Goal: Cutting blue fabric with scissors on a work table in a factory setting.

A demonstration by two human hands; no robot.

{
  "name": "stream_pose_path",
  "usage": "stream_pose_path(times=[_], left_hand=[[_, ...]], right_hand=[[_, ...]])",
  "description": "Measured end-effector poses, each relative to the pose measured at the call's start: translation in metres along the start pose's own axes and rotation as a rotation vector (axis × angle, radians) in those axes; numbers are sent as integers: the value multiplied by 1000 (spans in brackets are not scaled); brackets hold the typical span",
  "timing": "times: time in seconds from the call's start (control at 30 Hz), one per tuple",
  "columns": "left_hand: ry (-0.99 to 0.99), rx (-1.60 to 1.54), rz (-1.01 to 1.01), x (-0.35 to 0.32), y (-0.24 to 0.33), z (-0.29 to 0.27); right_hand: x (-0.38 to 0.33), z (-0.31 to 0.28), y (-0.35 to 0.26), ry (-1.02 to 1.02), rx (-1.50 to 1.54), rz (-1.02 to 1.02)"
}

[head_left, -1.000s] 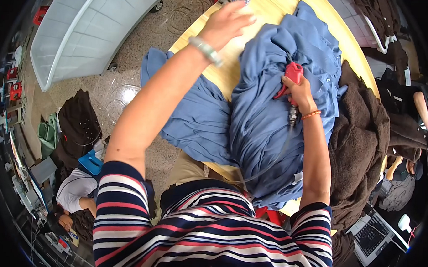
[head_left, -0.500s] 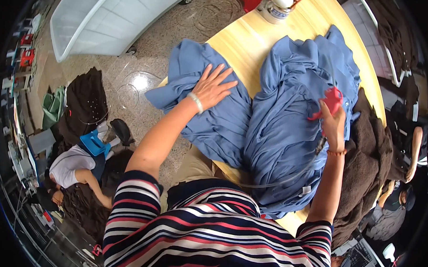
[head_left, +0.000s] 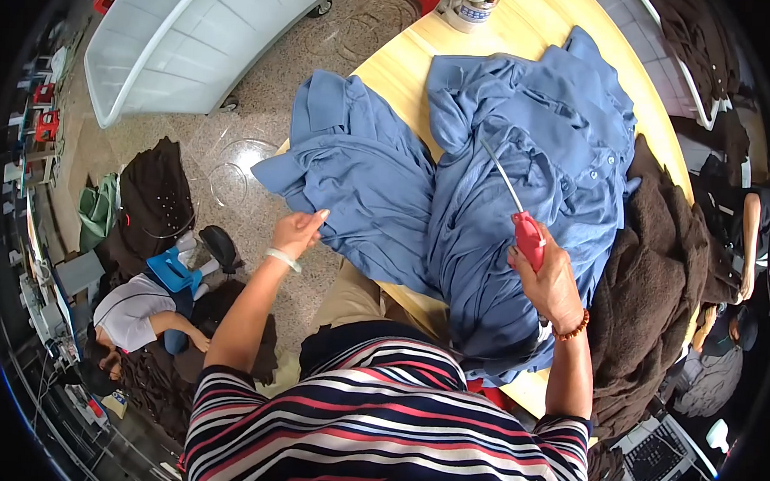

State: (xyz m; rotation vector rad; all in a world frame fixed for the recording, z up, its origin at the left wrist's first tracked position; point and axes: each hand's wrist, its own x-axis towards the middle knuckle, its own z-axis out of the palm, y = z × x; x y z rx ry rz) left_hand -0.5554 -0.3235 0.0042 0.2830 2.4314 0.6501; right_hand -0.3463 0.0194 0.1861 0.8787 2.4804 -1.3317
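Note:
Blue buttoned garment cloth [head_left: 536,118] lies rumpled over the wooden table, with a blue section [head_left: 362,171] spread to its left and hanging past the table edge. At the lower left edge of that section is my left hand [head_left: 298,234], its fingers closed in a pinch at the cloth's border. My right hand [head_left: 548,278] is wrapped round a red air blow gun [head_left: 529,238]. The gun's thin metal nozzle points up and left over the larger heap of cloth. Below my right hand, the hose is mostly hidden.
A cup holder [head_left: 465,12] stands at the far end of the wooden table [head_left: 393,60]. Dark brown fabric [head_left: 649,304] is heaped along the right. A large white bin [head_left: 187,43] stands on the floor at far left. Another person [head_left: 146,312] bends over dark cloth at left.
My left hand has moved down and left from lying flat on the cloth to a pinch at its edge. My right hand has drawn the air blow gun nearer and left.

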Motion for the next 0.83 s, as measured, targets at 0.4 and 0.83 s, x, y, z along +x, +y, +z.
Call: stream_pose_path(times=[0.4, 0.83], left_hand=[[-166, -1251, -282, 29, 62, 0], [-185, -1234, -335, 50, 36, 12]], right_hand=[[-6, 37, -31, -283, -367, -230], [60, 102, -51, -437, -455, -400]])
